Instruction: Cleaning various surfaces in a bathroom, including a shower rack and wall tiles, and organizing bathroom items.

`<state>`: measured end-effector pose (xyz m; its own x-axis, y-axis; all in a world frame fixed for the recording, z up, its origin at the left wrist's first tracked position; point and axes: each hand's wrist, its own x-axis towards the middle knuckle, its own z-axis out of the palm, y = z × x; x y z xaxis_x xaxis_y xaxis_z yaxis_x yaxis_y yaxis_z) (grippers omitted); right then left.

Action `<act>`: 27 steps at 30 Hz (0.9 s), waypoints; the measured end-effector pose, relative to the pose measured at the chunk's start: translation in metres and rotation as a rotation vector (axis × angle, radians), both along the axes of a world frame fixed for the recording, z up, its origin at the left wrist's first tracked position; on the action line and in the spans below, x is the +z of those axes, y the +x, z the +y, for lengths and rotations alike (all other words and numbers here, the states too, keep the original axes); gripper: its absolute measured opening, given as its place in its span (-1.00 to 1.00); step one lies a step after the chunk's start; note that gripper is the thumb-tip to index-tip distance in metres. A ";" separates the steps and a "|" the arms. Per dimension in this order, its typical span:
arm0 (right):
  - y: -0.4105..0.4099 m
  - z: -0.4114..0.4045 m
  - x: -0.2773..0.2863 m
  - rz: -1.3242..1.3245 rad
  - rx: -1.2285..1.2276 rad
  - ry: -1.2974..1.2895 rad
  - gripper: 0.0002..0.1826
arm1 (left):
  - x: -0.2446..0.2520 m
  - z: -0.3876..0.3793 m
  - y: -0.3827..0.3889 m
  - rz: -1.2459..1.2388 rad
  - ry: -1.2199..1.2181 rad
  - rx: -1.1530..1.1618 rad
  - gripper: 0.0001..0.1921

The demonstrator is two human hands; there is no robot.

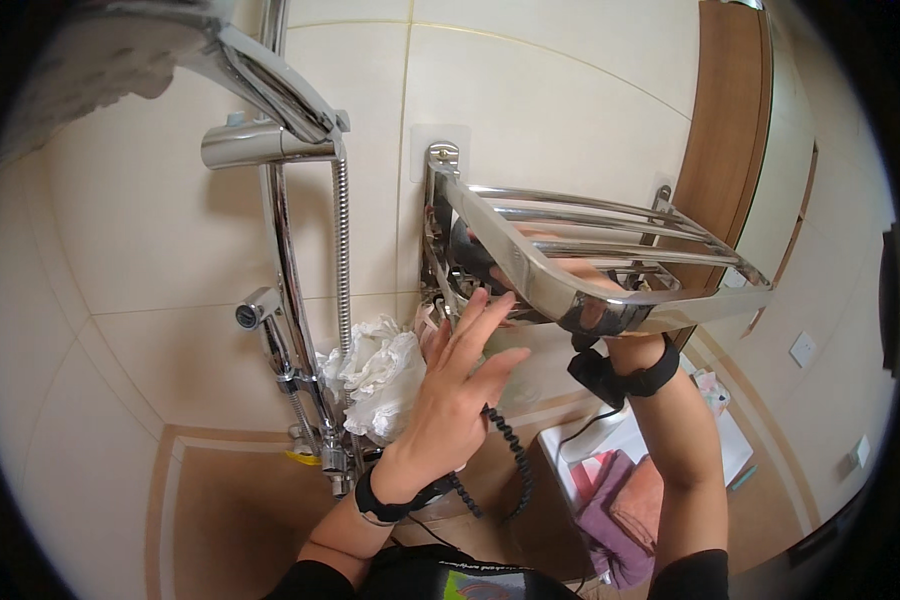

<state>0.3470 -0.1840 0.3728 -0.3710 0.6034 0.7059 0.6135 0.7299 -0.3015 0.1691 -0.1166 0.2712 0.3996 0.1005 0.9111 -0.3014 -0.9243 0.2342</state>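
My left hand [454, 394] is raised with its fingers apart and nothing held. Its fingertips come up to the left underside of a chrome towel rack [559, 289]; whether they touch it I cannot tell. My right arm reaches up behind the rack's front rail. Parts of my right hand [589, 271] show between the bars, but the fingers are mostly hidden. A dark shape at the rack's left side may be a reflection or an object. Each wrist wears a black band, and a black coiled cord [514, 450] hangs beside my left hand.
Left of the rack, a chrome shower rail [283, 247] carries a large shower head [142, 60] and a metal hose [343, 247]. White crumpled plastic [382, 367] hangs beneath. Lower right, a white surface [727, 442] bears folded purple [607, 517] and orange towels [640, 499].
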 end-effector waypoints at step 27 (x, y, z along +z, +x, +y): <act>0.068 0.048 -0.034 -0.181 -0.639 -0.335 -0.41 | -0.020 -0.012 -0.067 -0.106 -0.227 0.003 -0.76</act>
